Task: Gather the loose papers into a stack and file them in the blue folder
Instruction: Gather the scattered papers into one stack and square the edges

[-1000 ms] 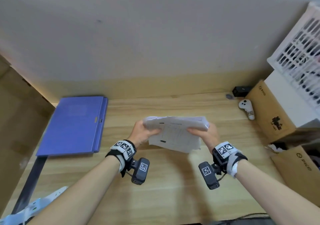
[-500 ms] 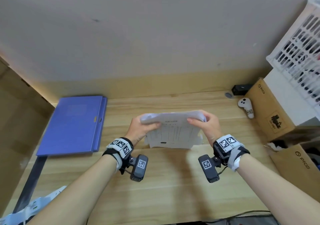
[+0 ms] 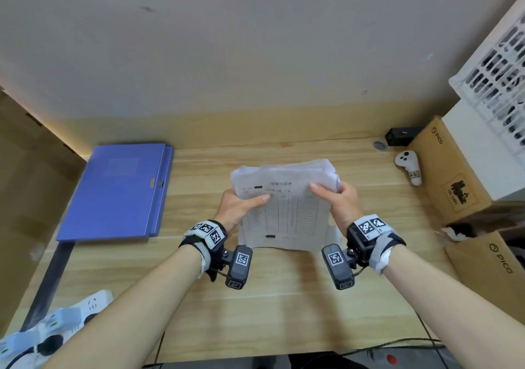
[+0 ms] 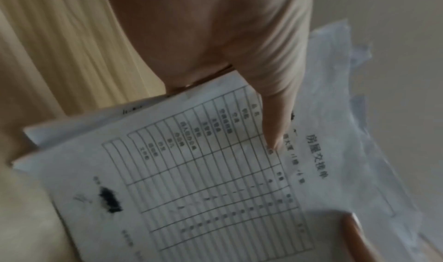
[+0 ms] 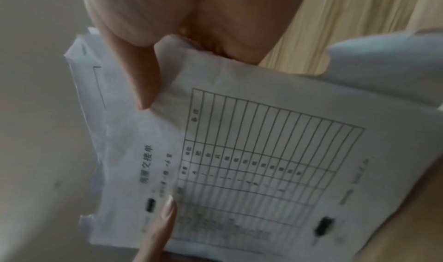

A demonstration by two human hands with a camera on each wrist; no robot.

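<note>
Head view: two bare hands hold up a bunch of white printed paper sheets [image 3: 287, 206] over the light wooden desk [image 3: 270, 297]
Left hand [image 3: 238, 208]: it grips the left edge of the papers, thumb on the front page, the other fingers hidden behind
Right hand [image 3: 339, 202]: it grips the right edge the same way, thumb on top, fingers curled round the back
Left wrist view: the thumb [image 4: 275, 114] presses on the table printed on the top sheet [image 4: 203, 181]
Right wrist view: the thumb [image 5: 141, 80] pinches the top sheet near its edge [image 5: 251, 152]; sheets behind stick out unevenly
Where the papers are: up in the air near the middle of the desk, standing almost on end, bottom edge close to the wood
Blue folder: a flat blue plastic folder [image 3: 119, 192] lies closed on the left side of the desk, well apart from the papers
Step in hand: I think the sheets are being squared up into a neat stack
How to do it well: hold loosely, tap the bottom edge on the desk until the edges line up, then tap one side too; gripping hard would bend the corners
Counts: two hands, one folder, one bunch of papers; how many sheets I cannot tell, but more than one
Other things: one white hand controller [image 3: 409, 167] at the right, two brown cardboard boxes [image 3: 451, 175] near it
</note>
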